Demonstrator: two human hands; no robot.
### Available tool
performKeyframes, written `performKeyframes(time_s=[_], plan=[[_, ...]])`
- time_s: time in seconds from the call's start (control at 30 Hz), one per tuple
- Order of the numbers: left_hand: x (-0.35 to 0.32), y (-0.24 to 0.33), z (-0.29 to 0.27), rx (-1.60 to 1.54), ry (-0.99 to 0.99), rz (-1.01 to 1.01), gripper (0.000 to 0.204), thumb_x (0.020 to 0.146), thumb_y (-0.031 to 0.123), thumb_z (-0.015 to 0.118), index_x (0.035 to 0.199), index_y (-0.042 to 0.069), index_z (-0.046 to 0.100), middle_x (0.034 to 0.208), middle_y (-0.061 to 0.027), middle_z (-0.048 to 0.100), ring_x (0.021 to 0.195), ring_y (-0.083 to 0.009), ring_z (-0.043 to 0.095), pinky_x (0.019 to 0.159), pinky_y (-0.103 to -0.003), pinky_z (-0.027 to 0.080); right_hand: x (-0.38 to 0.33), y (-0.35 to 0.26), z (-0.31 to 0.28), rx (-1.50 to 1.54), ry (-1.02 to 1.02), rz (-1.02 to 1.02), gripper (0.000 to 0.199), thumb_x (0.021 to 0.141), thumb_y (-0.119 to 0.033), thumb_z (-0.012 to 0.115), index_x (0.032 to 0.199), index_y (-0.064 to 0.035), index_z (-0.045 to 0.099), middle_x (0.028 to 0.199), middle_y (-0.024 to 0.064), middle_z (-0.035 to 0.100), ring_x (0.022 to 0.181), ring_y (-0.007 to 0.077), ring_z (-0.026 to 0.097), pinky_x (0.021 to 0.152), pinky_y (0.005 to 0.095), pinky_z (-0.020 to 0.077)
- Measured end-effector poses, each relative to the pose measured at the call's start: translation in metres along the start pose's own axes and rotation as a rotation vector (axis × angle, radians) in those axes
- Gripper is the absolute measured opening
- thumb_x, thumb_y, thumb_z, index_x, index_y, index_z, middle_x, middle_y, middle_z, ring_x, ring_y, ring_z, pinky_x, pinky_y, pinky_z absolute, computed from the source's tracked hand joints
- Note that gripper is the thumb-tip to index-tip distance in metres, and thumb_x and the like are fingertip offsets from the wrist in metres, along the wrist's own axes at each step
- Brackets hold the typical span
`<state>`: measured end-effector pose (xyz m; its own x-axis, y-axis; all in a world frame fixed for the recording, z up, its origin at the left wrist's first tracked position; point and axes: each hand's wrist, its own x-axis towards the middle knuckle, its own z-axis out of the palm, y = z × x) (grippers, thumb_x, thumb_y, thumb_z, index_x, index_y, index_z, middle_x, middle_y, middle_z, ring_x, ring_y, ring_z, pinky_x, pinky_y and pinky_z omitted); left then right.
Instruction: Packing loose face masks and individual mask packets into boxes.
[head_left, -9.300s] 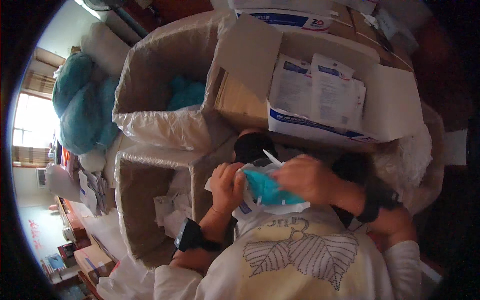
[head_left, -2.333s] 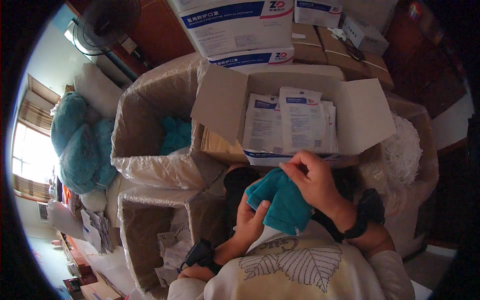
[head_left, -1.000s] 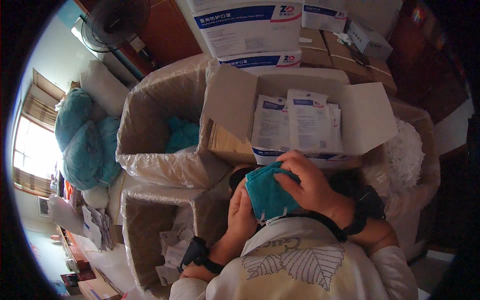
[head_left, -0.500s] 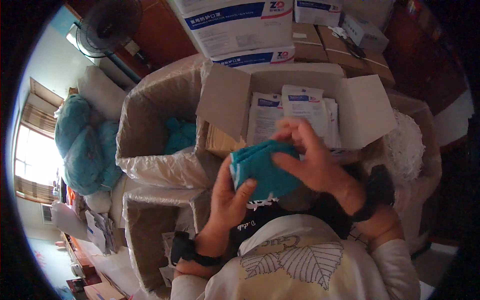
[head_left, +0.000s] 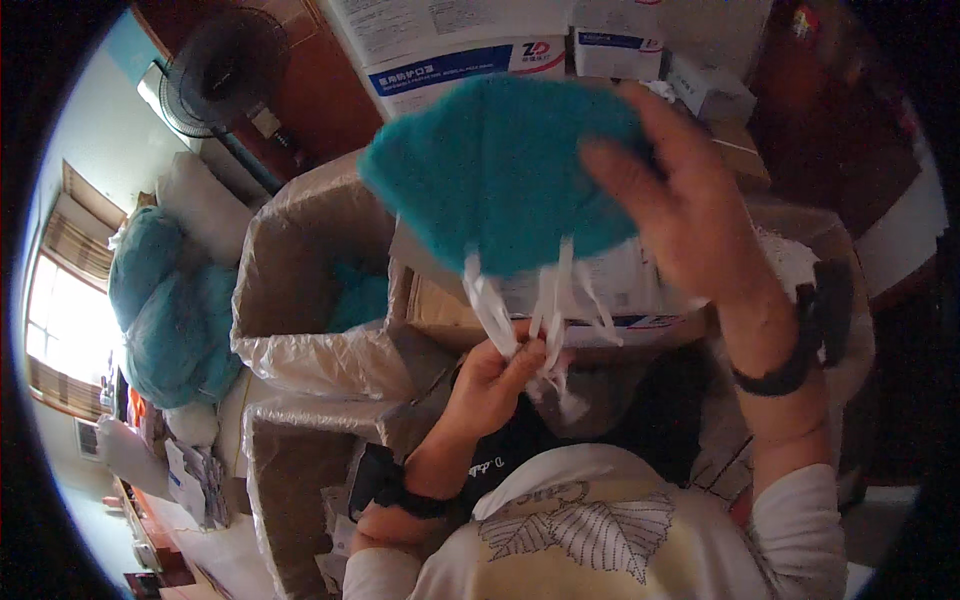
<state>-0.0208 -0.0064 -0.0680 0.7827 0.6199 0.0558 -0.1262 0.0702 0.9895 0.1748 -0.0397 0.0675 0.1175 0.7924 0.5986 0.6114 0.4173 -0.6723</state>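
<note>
A teal fabric face mask (head_left: 490, 165), its flat side toward me, is spread out above an open carton; whether it is one or several layered masks I cannot make out. My right hand (head_left: 690, 205) grips its right end, thumb on the front and fingers behind. White straps (head_left: 488, 305) hang from the lower edge. Below it, my left hand (head_left: 492, 388) is closed in a pinch on the gathered straps, with loose ends dangling past the fingers. The mask covers most of the carton; white packets (head_left: 615, 275) show beneath it.
Plastic-lined cartons stand at the left (head_left: 300, 250) and lower left (head_left: 290, 480); the upper one holds teal pieces (head_left: 362, 298). White stringy material (head_left: 790, 255) sits at the right. Behind are stacked white boxes (head_left: 450, 75) and a fan (head_left: 225, 70). Bulging teal bags (head_left: 170, 310) lie far left.
The teal bundle, earlier folded between both hands, is now raised and spread out. My right hand has moved up and right with it; my left hand has shifted down onto the straps.
</note>
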Motion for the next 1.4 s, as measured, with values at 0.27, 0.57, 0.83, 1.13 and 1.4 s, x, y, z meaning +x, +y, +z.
performKeyframes(time_s=[0.27, 0.57, 0.83, 1.13, 1.4], plan=[[-0.006, 0.005, -0.013, -0.087, -0.034, 0.016, 0.021, 0.089, 0.015, 0.047, 0.098, 0.0, 0.059, 0.092, -0.0045, 0.062, 0.09, -0.0124, 0.054, 0.081, -0.029, 0.042, 0.014, 0.005, -0.042, -0.015, 0.03, -0.112, 0.025, 0.083, -0.019, 0.056, 0.1, -0.0004, 0.052, 0.085, 0.0104, 0.058, 0.075, 0.0108, 0.053, 0.066, 0.0279, 0.0436], [0.01, 0.022, -0.05, 0.201, -0.304, 0.005, 0.058, 0.076, 0.023, 0.065, 0.122, -0.001, 0.041, 0.132, -0.0106, 0.034, 0.121, -0.0191, 0.031, 0.098, -0.034, 0.028, 0.002, -0.026, -0.049, -0.023, -0.085, -0.085, 0.034, 0.085, -0.015, 0.055, 0.113, 0.0009, 0.046, 0.092, 0.0013, 0.054, 0.085, 0.0061, 0.048, 0.076, 0.0216, 0.0413], [0.033, 0.039, -0.019, 0.05, -0.33, 0.06, 0.101, 0.056, 0.047, 0.076, 0.129, -0.001, 0.026, 0.128, -0.012, 0.037, 0.118, -0.024, 0.034, 0.098, -0.036, 0.027, -0.002, -0.037, -0.041, -0.158, -0.176, -0.036, 0.027, 0.084, -0.012, 0.055, 0.107, -0.0005, 0.049, 0.083, 0.0007, 0.055, 0.077, 0.0049, 0.049, 0.07, 0.0215, 0.0428], [0.039, -0.002, 0.027, -0.277, -0.461, -0.094, 0.103, 0.061, 0.047, 0.073, 0.133, -0.002, 0.018, 0.102, -0.0088, 0.053, 0.099, -0.022, 0.052, 0.089, -0.037, 0.038, -0.001, -0.003, -0.032, -0.009, -0.141, -0.022, 0.028, 0.085, -0.016, 0.053, 0.108, 0.0003, 0.048, 0.087, 0.0012, 0.053, 0.08, 0.0062, 0.047, 0.071, 0.0212, 0.0418], [0.007, -0.013, 0.033, -0.199, -0.282, -0.198, 0.053, 0.087, 0.036, 0.047, 0.124, 0.0, 0.033, 0.082, -0.0031, 0.05, 0.075, -0.0127, 0.048, 0.073, -0.03, 0.042, -0.002, 0.05, -0.026, 0.041, -0.02, 0.077, 0.029, 0.084, -0.021, 0.054, 0.102, 0.0011, 0.052, 0.086, 0.0117, 0.06, 0.075, 0.0165, 0.056, 0.069, 0.0288, 0.0444]])
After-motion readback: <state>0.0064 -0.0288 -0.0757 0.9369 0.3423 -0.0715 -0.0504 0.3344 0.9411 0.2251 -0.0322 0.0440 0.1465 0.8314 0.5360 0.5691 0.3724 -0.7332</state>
